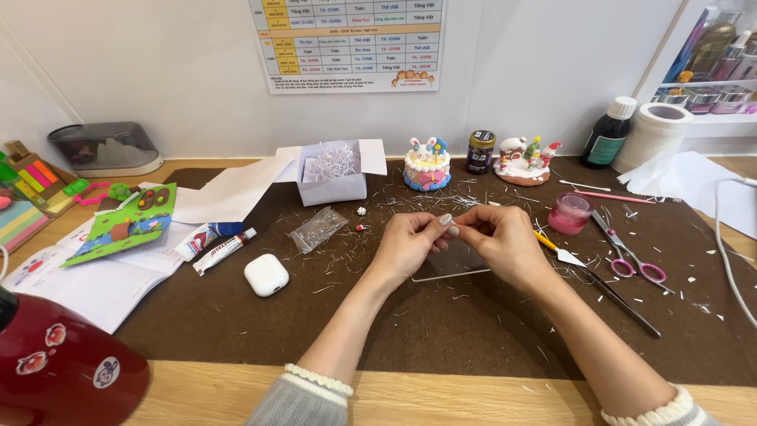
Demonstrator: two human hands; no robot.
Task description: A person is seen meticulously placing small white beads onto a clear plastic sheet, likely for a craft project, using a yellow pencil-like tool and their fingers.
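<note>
Brown mat [473,331] spread across wooden table [197,398], strewn with white paper shreds

Timetable sheet [347,43] fixed to wall behind

Dark red rounded object [55,371] with stickers, lower left corner

Open booklet [87,280] at left edge of mat, green card [126,229] with clay shapes lying on top

White box [335,170] filled with shredded paper, flaps open, at back of mat

Roll of white tissue [654,134] at right rear, dark bottle [609,132] with white cap just beside

Left hand [406,244] and right hand [505,241] meeting at centre of mat, thumbs and forefingers pinched together on something tiny between fingertips; too small to tell what, held just above clear plastic sheet [449,264]

Clear plastic sheet lying flat on mat directly under both hands

Clay cake [426,166] with rabbit figure, behind hands; small dark jar [480,151] and snowy clay house scene [527,162] to right

Pink scissors [631,256] right of right hand, black-handled palette knife [599,280] between

Pink pot [569,213] near right hand

White earbud case [266,274] left of left hand, two glue tubes [213,244] nearby, empty clear bag [317,229] beside
</note>
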